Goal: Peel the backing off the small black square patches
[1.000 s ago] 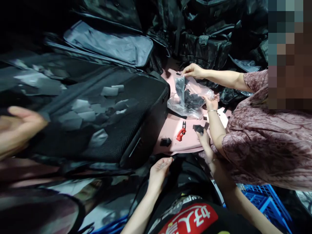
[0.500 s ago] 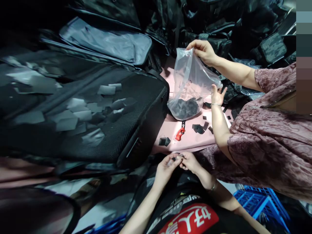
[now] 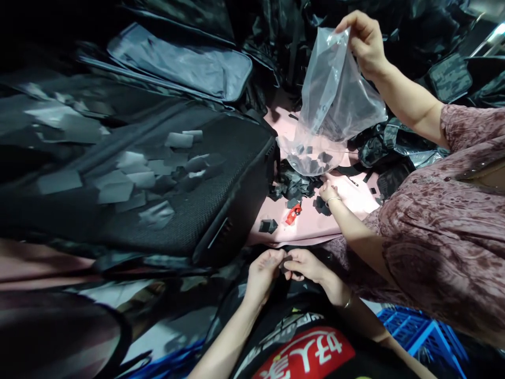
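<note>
Close to my body, my left hand [image 3: 261,276] and my right hand [image 3: 310,267] meet with fingertips pinched together. Between them is a small dark piece [image 3: 285,262], perhaps fabric; the fingers cover most of it. Just beyond, on the pink surface [image 3: 260,238], lie a folded dark piece [image 3: 268,226] and a crumpled red item [image 3: 293,214]. A heap of small black pieces [image 3: 298,184] lies farther off. Above it a co-worker's hand [image 3: 365,42] holds up a clear plastic bag [image 3: 321,105]; the co-worker's other hand [image 3: 328,192] is low beside the heap.
To the left a large black mesh-covered bag [image 3: 221,184] carries scattered grey pieces [image 3: 114,187]. A grey-lined open bag [image 3: 181,63] lies behind it. Blue plastic crates [image 3: 422,331] stand at lower right, close to the co-worker's patterned clothing [image 3: 445,237].
The co-worker has raised the plastic bag, and black pieces now lie heaped on the pink surface beneath it. The co-worker's lower hand has dropped toward them. My hands remain together.
</note>
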The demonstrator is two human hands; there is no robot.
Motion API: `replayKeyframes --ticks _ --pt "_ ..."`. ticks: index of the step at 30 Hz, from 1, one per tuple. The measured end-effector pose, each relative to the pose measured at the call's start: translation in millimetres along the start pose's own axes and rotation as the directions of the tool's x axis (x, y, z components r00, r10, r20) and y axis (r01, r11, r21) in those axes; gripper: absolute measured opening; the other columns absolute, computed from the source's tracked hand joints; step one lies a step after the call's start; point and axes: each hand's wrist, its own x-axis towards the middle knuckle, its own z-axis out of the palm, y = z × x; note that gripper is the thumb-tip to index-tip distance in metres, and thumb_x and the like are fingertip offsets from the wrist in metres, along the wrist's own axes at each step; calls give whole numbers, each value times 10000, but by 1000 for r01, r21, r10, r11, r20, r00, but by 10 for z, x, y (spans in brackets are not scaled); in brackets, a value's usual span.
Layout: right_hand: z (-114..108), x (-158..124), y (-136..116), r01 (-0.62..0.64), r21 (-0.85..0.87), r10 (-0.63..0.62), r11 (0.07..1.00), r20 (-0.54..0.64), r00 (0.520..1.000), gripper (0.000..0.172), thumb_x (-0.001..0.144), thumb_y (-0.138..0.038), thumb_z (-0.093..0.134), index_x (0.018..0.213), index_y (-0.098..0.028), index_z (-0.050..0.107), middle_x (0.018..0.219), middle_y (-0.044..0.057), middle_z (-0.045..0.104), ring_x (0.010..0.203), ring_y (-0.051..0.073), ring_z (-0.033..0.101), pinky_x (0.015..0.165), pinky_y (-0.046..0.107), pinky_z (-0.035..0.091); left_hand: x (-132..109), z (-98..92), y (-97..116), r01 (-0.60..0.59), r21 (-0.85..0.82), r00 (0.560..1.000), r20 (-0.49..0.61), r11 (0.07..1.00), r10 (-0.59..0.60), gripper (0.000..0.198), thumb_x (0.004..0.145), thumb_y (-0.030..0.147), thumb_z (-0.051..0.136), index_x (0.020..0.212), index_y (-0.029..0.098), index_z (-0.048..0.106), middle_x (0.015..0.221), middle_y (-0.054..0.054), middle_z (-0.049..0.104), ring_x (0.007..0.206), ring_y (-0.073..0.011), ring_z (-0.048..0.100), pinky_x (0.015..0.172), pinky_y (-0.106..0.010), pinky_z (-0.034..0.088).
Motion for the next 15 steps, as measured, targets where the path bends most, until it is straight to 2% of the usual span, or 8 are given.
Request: replayKeyframes --ticks 2,4,7,9,10,11,12,15 --pt "29 -64 -191 -23 -14 23 1000 -27 999 231 835 -334 619 887 -109 618 753 14 622 610 93 582 511 197 481 -2 -10 60 68 -196 997 -18 978 -73 328 615 382 774 614 139 554 476 66 393 417 -47 311 388 -156 255" --pt "-49 0 -631 -29 -17 28 999 -47 999 238 767 -364 654 711 -135 633 554 -28 559 499 79 546 391 134 357 -14 -43 145 82 -353 996 -5 932 -90 353 592 351 796 591 145 510 496 73 363 425 -42 302 379 -147 267" --pt "-508 492 -1873 30 -24 -33 999 -91 995 454 823 -418 378 563 -142 626 404 -54 413 425 32 541 379 70 191 -58 -103 266 122 -459 992 38 880 -118 411 570 330 820 554 147 453 602 31 471 511 -65 420 439 -166 388" --pt "-997 1020 -2865 158 -152 -176 976 -113 978 472 800 -309 303 533 -101 633 419 -57 467 417 17 562 398 63 172 -97 -126 308 163 -457 987 72 875 -146 410 573 344 826 571 141 469 688 -3 539 552 -77 459 468 -182 427" --pt "-1252 1285 -3301 345 -195 -366 918 -88 926 399 775 -207 330 574 -103 659 476 -74 535 469 9 592 422 56 202 -116 -129 313 174 -445 985 90 878 -150 397 576 347 827 593 137 490 708 -11 553 547 -72 453 460 -178 422" --pt "-1490 1520 -3657 599 -238 -625 765 -49 779 345 733 -96 354 669 -124 692 571 -100 601 553 -2 624 462 41 233 -131 -126 308 180 -431 983 105 884 -149 379 578 340 829 623 134 514 705 -10 554 531 -64 436 443 -168 405" --pt "-1697 1708 -3916 712 -336 -754 617 7 657 337 687 -43 375 723 -130 698 620 -110 627 614 13 647 492 46 268 -145 -120 296 185 -415 982 119 891 -149 360 580 325 832 660 133 538 685 -2 544 511 -54 414 425 -155 383" --pt "-2086 1961 -4169 793 -515 -871 327 160 464 373 657 -18 326 783 -102 666 613 -125 624 646 -9 643 557 67 329 -166 -95 234 215 -363 974 149 907 -171 338 587 285 834 749 131 581 645 19 515 486 -38 378 408 -134 343"
